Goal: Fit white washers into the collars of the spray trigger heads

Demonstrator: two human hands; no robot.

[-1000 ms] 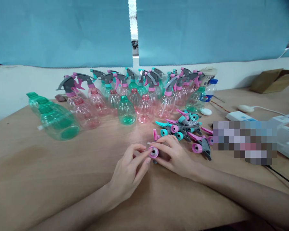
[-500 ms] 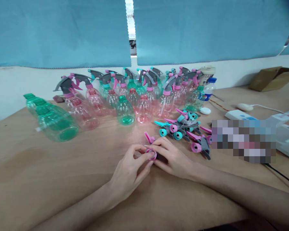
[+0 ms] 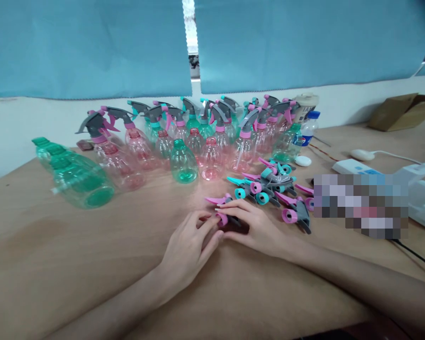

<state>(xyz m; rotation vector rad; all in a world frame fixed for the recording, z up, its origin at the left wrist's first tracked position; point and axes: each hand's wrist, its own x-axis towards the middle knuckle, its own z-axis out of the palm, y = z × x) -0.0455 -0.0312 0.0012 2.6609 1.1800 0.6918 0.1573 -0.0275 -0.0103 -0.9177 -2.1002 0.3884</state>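
Note:
Between my hands, low over the wooden table (image 3: pixel 92 269), is a trigger spray head (image 3: pixel 222 220) with a pink collar, a pink trigger and a grey body. My left hand (image 3: pixel 188 243) pinches at the collar with its fingertips. From the other side, the fingers of my right hand (image 3: pixel 260 229) curl over the grey body and partly hide it. Just beyond my right hand lies a pile of loose spray heads (image 3: pixel 265 185) in pink, teal and grey. Another pink-collared spray head (image 3: pixel 296 215) lies to its right.
Open-necked bottles stand ahead, among them a green bottle (image 3: pixel 184 163) and a pink bottle (image 3: pixel 211 160). Bottles with spray heads (image 3: pixel 245 141) fill the rows behind. Several green bottles (image 3: pixel 81 179) stand at left. A white power strip (image 3: pixel 356 167) and a cardboard box (image 3: pixel 403 112) are at right.
The spray head has turned in my hands: its trigger now points left and its collar has tipped down. My fingers have shifted slightly around it.

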